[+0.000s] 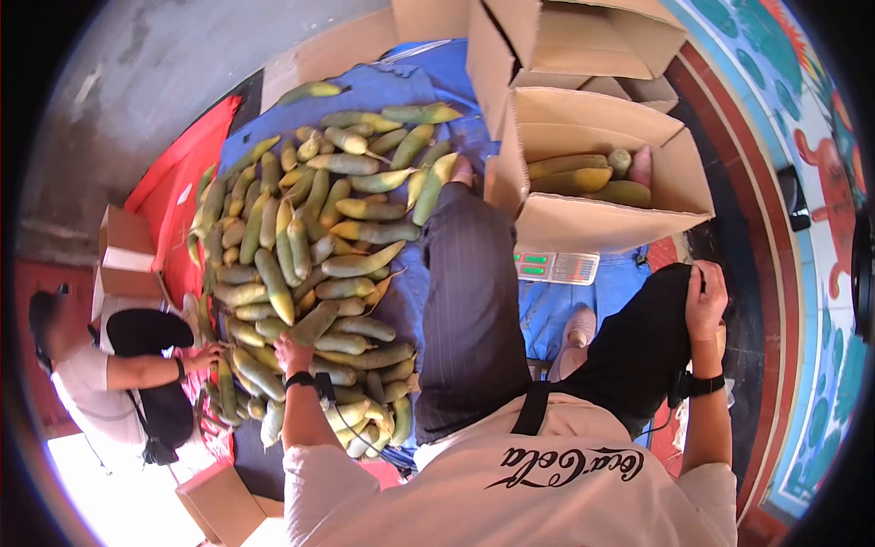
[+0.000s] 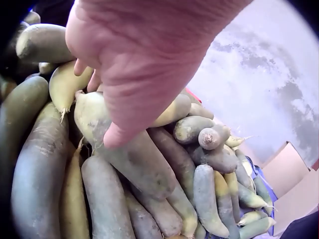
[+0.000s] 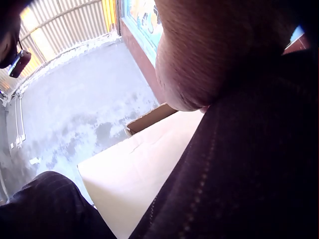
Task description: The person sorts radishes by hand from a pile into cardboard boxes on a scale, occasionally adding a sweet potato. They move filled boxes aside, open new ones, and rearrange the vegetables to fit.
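**Left hand on the radish pile, right hand on the knee**

From where I watch, the biggest thing is the pile of radishes spread on a blue tarp, filling the left and middle of the head view. Far right, an open cardboard box holds four or so of the same long vegetables, lying flat along its far wall. A second box stands behind it, inside not visible. A scale with green readouts sits just near the first box. Small boxes lie at the left by another person crouched at the pile's edge.

My left hand sits at the near edge of the pile. Left wrist view adds what the head camera lacks: fingers curled down onto one pale green radish, thumb side touching; whether it is a full grip I cannot tell.

My right hand rests on the dark trouser knee, fingers loosely bent, holding nothing. Right wrist view shows only trouser cloth, a box side and concrete floor.
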`<state>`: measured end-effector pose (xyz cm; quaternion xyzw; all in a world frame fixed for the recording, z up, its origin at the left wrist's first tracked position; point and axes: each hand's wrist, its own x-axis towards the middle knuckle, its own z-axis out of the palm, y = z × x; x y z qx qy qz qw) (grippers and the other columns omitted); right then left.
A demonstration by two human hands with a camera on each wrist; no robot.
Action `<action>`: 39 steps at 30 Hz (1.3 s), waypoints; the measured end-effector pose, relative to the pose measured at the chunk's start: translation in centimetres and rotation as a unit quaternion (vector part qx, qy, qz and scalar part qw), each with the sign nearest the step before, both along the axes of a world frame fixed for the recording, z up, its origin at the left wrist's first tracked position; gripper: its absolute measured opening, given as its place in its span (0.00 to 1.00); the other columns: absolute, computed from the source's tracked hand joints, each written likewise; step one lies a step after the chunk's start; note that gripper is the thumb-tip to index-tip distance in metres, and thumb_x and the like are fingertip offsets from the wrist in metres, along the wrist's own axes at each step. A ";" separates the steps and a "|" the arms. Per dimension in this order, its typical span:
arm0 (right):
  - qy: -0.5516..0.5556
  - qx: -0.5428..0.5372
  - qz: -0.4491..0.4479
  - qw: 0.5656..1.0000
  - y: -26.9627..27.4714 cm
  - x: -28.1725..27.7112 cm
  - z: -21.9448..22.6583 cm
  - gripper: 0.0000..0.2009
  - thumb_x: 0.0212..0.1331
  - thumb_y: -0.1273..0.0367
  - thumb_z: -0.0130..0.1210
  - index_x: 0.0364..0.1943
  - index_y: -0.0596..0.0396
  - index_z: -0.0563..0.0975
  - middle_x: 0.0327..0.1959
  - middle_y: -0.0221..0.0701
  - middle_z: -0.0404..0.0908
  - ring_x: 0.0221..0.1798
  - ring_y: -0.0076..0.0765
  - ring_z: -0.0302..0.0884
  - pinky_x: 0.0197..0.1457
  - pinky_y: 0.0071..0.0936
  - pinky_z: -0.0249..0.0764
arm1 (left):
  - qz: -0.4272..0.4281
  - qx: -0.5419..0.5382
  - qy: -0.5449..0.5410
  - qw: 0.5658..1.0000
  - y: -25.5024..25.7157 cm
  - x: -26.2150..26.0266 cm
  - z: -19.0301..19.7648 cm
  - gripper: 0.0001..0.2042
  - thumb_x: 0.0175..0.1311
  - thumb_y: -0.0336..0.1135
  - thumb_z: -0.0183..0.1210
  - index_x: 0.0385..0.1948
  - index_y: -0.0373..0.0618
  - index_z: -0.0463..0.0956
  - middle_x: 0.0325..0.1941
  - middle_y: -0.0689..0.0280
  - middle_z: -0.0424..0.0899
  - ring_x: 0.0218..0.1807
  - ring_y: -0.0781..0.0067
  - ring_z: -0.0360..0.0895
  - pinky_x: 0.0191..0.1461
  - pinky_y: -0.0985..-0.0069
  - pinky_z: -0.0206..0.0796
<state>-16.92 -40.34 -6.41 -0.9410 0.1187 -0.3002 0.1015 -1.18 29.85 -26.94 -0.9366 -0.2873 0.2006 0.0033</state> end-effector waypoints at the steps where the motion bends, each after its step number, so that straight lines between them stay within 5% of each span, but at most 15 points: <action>1: -0.002 0.010 -0.002 1.000 0.2 0.1 0.2 0.04 0.55 0.80 0.52 0.34 0.60 0.75 0.32 0.41 0.77 0.36 0.49 0.76 0.41 0.34 0.73 | -0.012 0.027 0.004 1.000 -0.9 0.2 1.0 0.37 0.43 0.44 0.69 0.58 0.51 0.60 0.59 0.55 0.63 0.62 0.52 0.63 0.62 0.59 0.63; 8: -0.001 0.017 -0.015 1.000 0.7 0.4 0.4 0.03 0.54 0.79 0.53 0.32 0.58 0.75 0.31 0.40 0.77 0.36 0.49 0.76 0.40 0.35 0.73 | -0.056 0.058 -0.018 0.997 -1.4 -1.2 -0.4 0.42 0.34 0.39 0.75 0.55 0.43 0.59 0.57 0.55 0.66 0.60 0.55 0.66 0.61 0.64 0.65; 10: -0.002 0.014 -0.019 1.000 0.7 0.4 0.5 0.03 0.54 0.79 0.53 0.32 0.58 0.75 0.32 0.40 0.77 0.36 0.49 0.76 0.40 0.36 0.73 | -0.087 0.049 -0.027 0.995 -1.3 -1.8 -0.9 0.41 0.37 0.43 0.74 0.55 0.41 0.58 0.55 0.54 0.70 0.58 0.55 0.69 0.60 0.65 0.65; 14: -0.003 0.010 -0.020 1.000 0.5 0.1 0.3 0.03 0.54 0.78 0.53 0.32 0.58 0.75 0.32 0.39 0.77 0.36 0.49 0.75 0.40 0.36 0.73 | -0.011 -0.004 -0.033 0.999 -2.4 -3.1 -0.8 0.39 0.41 0.53 0.69 0.53 0.40 0.63 0.51 0.52 0.74 0.54 0.54 0.73 0.58 0.64 0.67; 16: -0.006 0.011 -0.021 1.000 0.3 -0.1 0.3 0.03 0.54 0.78 0.53 0.32 0.58 0.75 0.32 0.39 0.77 0.36 0.49 0.75 0.40 0.36 0.73 | 0.173 -0.268 -0.141 0.937 0.2 -3.2 -4.4 0.38 0.39 0.56 0.69 0.50 0.39 0.68 0.51 0.54 0.75 0.50 0.57 0.75 0.52 0.65 0.70; 17: -0.007 0.012 -0.021 1.000 0.3 -0.1 0.3 0.03 0.54 0.78 0.53 0.32 0.58 0.75 0.32 0.39 0.77 0.36 0.49 0.76 0.40 0.36 0.73 | 0.261 -0.340 -0.094 0.898 0.2 -2.6 -4.5 0.33 0.45 0.57 0.66 0.48 0.42 0.72 0.49 0.60 0.77 0.45 0.64 0.77 0.41 0.65 0.72; 18: -0.009 0.012 -0.022 1.000 0.3 -0.1 0.3 0.03 0.54 0.78 0.53 0.32 0.58 0.75 0.32 0.38 0.77 0.36 0.49 0.76 0.40 0.36 0.73 | 0.259 -0.341 -0.096 0.899 0.3 -2.7 -4.4 0.33 0.45 0.57 0.66 0.48 0.42 0.72 0.49 0.60 0.77 0.45 0.64 0.77 0.41 0.65 0.72; 20: -0.012 0.016 -0.022 1.000 0.3 -0.2 0.4 0.03 0.54 0.78 0.53 0.32 0.58 0.75 0.32 0.39 0.77 0.36 0.49 0.76 0.40 0.36 0.73 | 0.360 -0.562 -0.060 0.743 -2.1 -3.3 -0.9 0.27 0.52 0.57 0.62 0.47 0.48 0.73 0.47 0.65 0.79 0.41 0.68 0.78 0.32 0.67 0.71; 22: -0.016 0.019 -0.022 0.999 0.5 -0.1 0.7 0.03 0.54 0.78 0.54 0.32 0.58 0.75 0.31 0.39 0.77 0.36 0.49 0.76 0.40 0.35 0.73 | 0.352 -0.583 -0.060 0.729 -5.9 -3.8 3.1 0.23 0.57 0.57 0.57 0.48 0.53 0.72 0.43 0.68 0.80 0.37 0.70 0.77 0.30 0.71 0.68; 24: 0.003 0.060 -0.005 0.998 1.4 0.1 1.3 0.03 0.54 0.78 0.54 0.33 0.60 0.76 0.32 0.39 0.77 0.35 0.45 0.77 0.39 0.32 0.73 | 0.325 -0.717 -0.125 0.604 -9.6 -4.1 6.5 0.22 0.59 0.59 0.55 0.47 0.54 0.72 0.38 0.65 0.80 0.33 0.65 0.78 0.30 0.71 0.72; 28: 0.029 0.217 0.066 0.974 6.0 1.4 4.2 0.04 0.55 0.79 0.53 0.34 0.61 0.77 0.32 0.37 0.77 0.33 0.35 0.77 0.39 0.27 0.72 | 0.180 -0.809 -0.186 0.528 -15.2 -4.0 14.6 0.31 0.58 0.56 0.58 0.55 0.41 0.67 0.49 0.59 0.78 0.50 0.60 0.76 0.52 0.59 0.70; 30: 0.061 0.287 0.126 0.948 8.6 2.1 5.8 0.04 0.55 0.77 0.55 0.35 0.61 0.77 0.31 0.36 0.77 0.32 0.35 0.77 0.39 0.27 0.72 | 0.125 -0.855 -0.149 0.480 -17.5 -3.9 18.3 0.37 0.52 0.50 0.65 0.59 0.37 0.62 0.56 0.55 0.73 0.59 0.52 0.70 0.65 0.56 0.60; 33: 0.086 0.322 0.254 0.908 12.3 3.3 7.5 0.09 0.54 0.74 0.58 0.39 0.60 0.76 0.34 0.38 0.77 0.36 0.39 0.77 0.42 0.30 0.73 | 0.017 -0.877 -0.105 0.468 -23.7 -3.9 23.6 0.41 0.42 0.44 0.70 0.59 0.35 0.61 0.57 0.56 0.72 0.59 0.58 0.70 0.65 0.61 0.59; 37: 0.142 0.366 0.348 0.851 16.2 3.9 8.9 0.21 0.51 0.67 0.63 0.50 0.57 0.72 0.46 0.42 0.77 0.47 0.49 0.76 0.51 0.34 0.72 | -0.003 -0.908 0.016 0.418 -29.2 -4.8 23.6 0.39 0.40 0.26 0.70 0.59 0.34 0.61 0.57 0.60 0.73 0.60 0.65 0.68 0.66 0.67 0.57; 39: 0.164 0.401 0.360 0.826 16.9 3.5 8.4 0.26 0.53 0.66 0.63 0.55 0.59 0.68 0.47 0.43 0.76 0.50 0.45 0.77 0.53 0.32 0.72 | -0.011 -0.901 0.054 0.431 -31.7 -5.3 23.7 0.37 0.42 0.24 0.70 0.60 0.37 0.62 0.57 0.63 0.72 0.60 0.68 0.68 0.67 0.68 0.57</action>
